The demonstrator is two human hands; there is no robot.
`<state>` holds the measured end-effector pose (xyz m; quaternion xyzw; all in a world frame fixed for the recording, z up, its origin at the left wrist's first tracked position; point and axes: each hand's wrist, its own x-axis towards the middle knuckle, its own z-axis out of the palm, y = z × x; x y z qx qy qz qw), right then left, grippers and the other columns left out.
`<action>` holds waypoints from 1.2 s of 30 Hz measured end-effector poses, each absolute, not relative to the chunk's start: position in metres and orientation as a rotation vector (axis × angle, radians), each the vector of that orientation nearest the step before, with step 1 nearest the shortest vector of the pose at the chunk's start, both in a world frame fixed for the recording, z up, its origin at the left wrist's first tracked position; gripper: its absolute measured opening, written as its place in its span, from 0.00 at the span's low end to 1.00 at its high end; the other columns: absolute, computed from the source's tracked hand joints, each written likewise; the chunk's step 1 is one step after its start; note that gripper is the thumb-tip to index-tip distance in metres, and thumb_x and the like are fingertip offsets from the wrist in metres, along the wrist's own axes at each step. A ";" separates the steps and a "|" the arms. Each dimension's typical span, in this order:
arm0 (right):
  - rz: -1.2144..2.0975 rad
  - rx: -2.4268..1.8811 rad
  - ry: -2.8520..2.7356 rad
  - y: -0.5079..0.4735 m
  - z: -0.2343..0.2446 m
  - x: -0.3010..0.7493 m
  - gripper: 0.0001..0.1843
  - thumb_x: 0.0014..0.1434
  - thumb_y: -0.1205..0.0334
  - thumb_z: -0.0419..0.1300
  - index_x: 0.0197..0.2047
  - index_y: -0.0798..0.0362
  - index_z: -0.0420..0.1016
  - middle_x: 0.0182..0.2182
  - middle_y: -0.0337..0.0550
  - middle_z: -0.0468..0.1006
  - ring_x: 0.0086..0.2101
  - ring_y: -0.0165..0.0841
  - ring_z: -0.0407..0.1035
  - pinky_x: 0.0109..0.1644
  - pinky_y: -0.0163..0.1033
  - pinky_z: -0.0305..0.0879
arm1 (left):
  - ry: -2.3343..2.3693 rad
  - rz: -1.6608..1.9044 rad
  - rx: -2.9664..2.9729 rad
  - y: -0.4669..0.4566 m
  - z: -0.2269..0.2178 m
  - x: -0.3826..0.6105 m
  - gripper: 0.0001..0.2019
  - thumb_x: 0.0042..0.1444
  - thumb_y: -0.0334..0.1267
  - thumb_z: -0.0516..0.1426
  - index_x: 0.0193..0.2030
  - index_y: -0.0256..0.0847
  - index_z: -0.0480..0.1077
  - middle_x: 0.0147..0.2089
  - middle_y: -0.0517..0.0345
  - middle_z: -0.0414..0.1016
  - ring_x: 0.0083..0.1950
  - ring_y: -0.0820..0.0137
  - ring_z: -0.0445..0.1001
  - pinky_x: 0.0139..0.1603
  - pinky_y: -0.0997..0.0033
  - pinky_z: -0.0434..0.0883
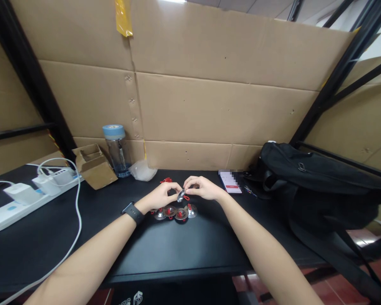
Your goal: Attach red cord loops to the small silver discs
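Between my two hands, above the black table, is a small metal finger cymbal (180,195) with a red cord loop. My left hand (161,196) pinches its rim from the left, thumb and finger closed. From the right, my right hand (203,188) has its fingertips closed at the cymbal and its cord. Below the hands several more finger cymbals (169,211) lie in a row, each with a red cord. Some red cord (167,180) lies behind my left hand.
To the left are a white power strip (52,186) with plugs and cables, an open cardboard box (97,171), a bottle (117,152) and a crumpled plastic bag (143,170). A phone (230,182) and a black backpack (317,186) are on the right. A cardboard wall (209,110) stands behind.
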<state>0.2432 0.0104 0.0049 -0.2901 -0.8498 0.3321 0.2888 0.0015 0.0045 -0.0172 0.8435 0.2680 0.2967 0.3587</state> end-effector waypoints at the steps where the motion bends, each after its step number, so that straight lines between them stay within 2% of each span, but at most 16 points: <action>1: 0.891 -0.775 -2.287 0.009 0.006 0.243 0.12 0.62 0.52 0.65 0.39 0.53 0.81 0.43 0.45 0.77 0.44 0.35 0.72 0.51 0.40 0.66 | 0.688 0.751 2.179 0.005 -0.017 0.001 0.10 0.63 0.43 0.58 0.41 0.38 0.75 0.41 0.55 0.79 0.44 0.67 0.75 0.50 0.68 0.70; 5: 0.933 -0.795 -2.343 0.006 0.011 0.243 0.11 0.62 0.54 0.64 0.40 0.53 0.80 0.42 0.44 0.77 0.43 0.35 0.71 0.51 0.41 0.66 | 0.694 0.718 2.202 0.009 -0.017 -0.004 0.11 0.64 0.45 0.56 0.40 0.39 0.73 0.42 0.55 0.77 0.44 0.67 0.74 0.49 0.69 0.70; 11: 1.062 -0.715 -2.274 0.008 0.015 0.252 0.13 0.59 0.52 0.67 0.37 0.53 0.81 0.44 0.46 0.78 0.45 0.36 0.72 0.55 0.42 0.65 | 0.874 0.819 2.422 0.023 -0.013 -0.021 0.11 0.66 0.43 0.52 0.37 0.40 0.70 0.38 0.56 0.75 0.39 0.68 0.72 0.44 0.70 0.68; 14: 1.012 -0.978 -2.018 0.017 0.013 0.262 0.14 0.57 0.51 0.67 0.37 0.55 0.80 0.36 0.44 0.79 0.36 0.33 0.72 0.44 0.39 0.68 | 1.101 0.941 2.574 0.032 -0.009 -0.037 0.12 0.66 0.44 0.52 0.37 0.41 0.70 0.37 0.55 0.76 0.38 0.66 0.73 0.43 0.68 0.66; 17: 0.922 -1.304 -1.662 0.029 0.008 0.276 0.12 0.57 0.54 0.64 0.37 0.56 0.78 0.27 0.41 0.77 0.25 0.28 0.67 0.30 0.33 0.62 | 1.265 0.924 2.629 0.041 -0.011 -0.052 0.12 0.66 0.44 0.51 0.38 0.42 0.71 0.37 0.55 0.77 0.37 0.66 0.73 0.41 0.68 0.65; 20: 0.809 -1.442 -1.510 0.040 -0.001 0.292 0.10 0.56 0.60 0.63 0.39 0.57 0.76 0.25 0.40 0.75 0.22 0.26 0.64 0.25 0.31 0.58 | 1.335 0.804 2.630 0.047 -0.019 -0.059 0.13 0.65 0.45 0.51 0.39 0.43 0.73 0.38 0.55 0.79 0.36 0.66 0.74 0.40 0.68 0.65; 23: 0.736 -1.543 -1.458 0.048 -0.011 0.306 0.15 0.54 0.63 0.63 0.46 0.57 0.74 0.21 0.36 0.72 0.20 0.27 0.63 0.24 0.31 0.56 | 1.402 0.741 2.626 0.050 -0.025 -0.059 0.13 0.64 0.46 0.52 0.40 0.43 0.75 0.38 0.55 0.80 0.37 0.65 0.76 0.40 0.68 0.65; 26: 0.674 -1.628 -1.489 0.053 -0.021 0.314 0.16 0.53 0.64 0.65 0.46 0.56 0.74 0.18 0.34 0.70 0.20 0.28 0.63 0.23 0.32 0.56 | 1.470 0.698 2.641 0.048 -0.025 -0.058 0.13 0.64 0.46 0.52 0.39 0.44 0.75 0.37 0.55 0.80 0.38 0.64 0.77 0.41 0.67 0.64; 32: 0.476 -1.664 -1.703 0.054 -0.023 0.315 0.08 0.49 0.67 0.68 0.34 0.54 0.76 0.21 0.35 0.72 0.23 0.28 0.64 0.28 0.33 0.57 | 1.535 0.618 2.647 0.045 -0.021 -0.058 0.14 0.62 0.49 0.54 0.35 0.45 0.77 0.36 0.55 0.81 0.38 0.62 0.77 0.42 0.67 0.64; 36: 0.476 -1.501 -1.962 0.041 -0.009 0.299 0.07 0.50 0.67 0.68 0.36 0.54 0.80 0.27 0.37 0.76 0.28 0.28 0.68 0.34 0.32 0.61 | 1.519 0.600 2.649 0.045 -0.020 -0.058 0.14 0.63 0.48 0.54 0.36 0.45 0.77 0.36 0.56 0.81 0.38 0.63 0.77 0.40 0.67 0.62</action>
